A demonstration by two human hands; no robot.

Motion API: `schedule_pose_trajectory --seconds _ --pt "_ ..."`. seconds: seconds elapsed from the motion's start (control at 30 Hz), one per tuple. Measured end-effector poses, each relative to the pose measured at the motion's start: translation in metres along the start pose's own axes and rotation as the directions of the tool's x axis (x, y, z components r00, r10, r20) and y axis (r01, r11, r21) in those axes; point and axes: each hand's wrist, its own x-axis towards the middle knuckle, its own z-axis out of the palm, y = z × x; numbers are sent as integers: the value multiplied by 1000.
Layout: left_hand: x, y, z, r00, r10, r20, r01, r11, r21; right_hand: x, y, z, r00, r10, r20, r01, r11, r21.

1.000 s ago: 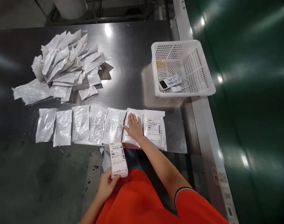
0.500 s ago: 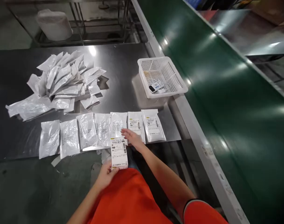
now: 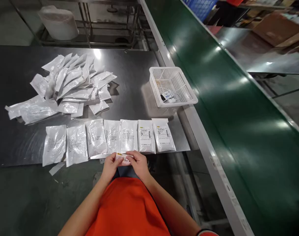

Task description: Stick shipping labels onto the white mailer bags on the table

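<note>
Between my two hands, just off the table's front edge, is a printed shipping label [image 3: 124, 158], bent so that only its top part shows. My left hand [image 3: 111, 166] pinches its left side and my right hand [image 3: 139, 164] pinches its right side. Behind them lies a row of white mailer bags along the table edge. The two at the right end, a labelled mailer bag [image 3: 146, 137] and the end mailer bag [image 3: 163, 135], carry such labels. The bag straight ahead of my hands [image 3: 129, 134] shows only printed text.
A heap of white mailer bags [image 3: 73, 82] covers the table's back left. A white perforated basket [image 3: 182, 103] with small items stands at the right, beside a green conveyor belt [image 3: 228, 98]. Past the belt is a cardboard box [image 3: 274, 29].
The label, earlier hanging lengthwise from my left hand, is now bent and held by both hands. My right hand has come down and closed on its right side.
</note>
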Motion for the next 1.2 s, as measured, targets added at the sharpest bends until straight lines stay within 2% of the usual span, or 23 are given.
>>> schedule_pose_trajectory --seconds 0.1,0.17,0.27,0.4,0.47,0.53,0.6,0.67,0.7,0.77,0.83,0.87,0.9,0.97,1.03,1.07,1.17,1.2 --pt "13 3 21 996 -87 -37 84 993 -79 12 6 -3 998 64 -19 -65 997 -29" --pt "19 -5 35 988 -122 -93 111 987 -118 28 16 -5 997 75 4 -75 997 -35" --pt "26 -26 48 971 -186 -149 163 975 -151 67 40 -6 1000 19 -5 -19 997 -74" --pt "25 -60 47 944 -288 -162 266 953 -143 133 73 -3 992 13 -129 -47 964 -260" --pt "18 -77 40 934 -323 -153 307 944 -118 159 85 0 990 -11 -144 -46 922 -385" --pt "4 -91 31 927 -352 -132 344 936 -79 174 93 3 991 -58 -120 -8 871 -490" --pt "-12 -100 23 922 -375 -102 374 927 -29 174 99 6 988 -103 -118 18 823 -568" --pt "-28 -102 17 921 -383 -72 385 923 25 163 102 10 982 -144 -124 32 770 -638" --pt "-35 -101 14 925 -376 -62 379 924 51 154 104 13 982 -167 -90 65 740 -670" --pt "-44 -93 8 940 -336 -56 340 935 102 135 107 20 972 -218 85 212 673 -709" --pt "-46 -82 0 959 -273 -71 281 948 149 122 110 27 922 -227 314 386 609 -693" --pt "-45 -76 -6 967 -240 -83 252 952 174 119 111 30 898 -208 387 431 587 -685" --pt "-43 -70 -12 973 -210 -97 226 954 196 120 111 31 888 -181 422 444 571 -691" --pt "-39 -58 -26 979 -163 -124 186 962 200 125 110 32 908 -132 397 399 556 -729" --pt "-35 -48 -41 981 -144 -131 162 977 136 127 104 29 944 -126 305 319 582 -748" --pt "-34 -44 -49 982 -143 -125 156 983 94 123 100 29 955 -133 264 288 623 -727" --pt "-34 -34 -70 986 -149 -72 150 989 15 92 82 35 975 -75 210 172 851 -496" --pt "-35 -32 -77 988 -145 -48 146 989 7 79 74 40 977 -42 208 127 901 -414"
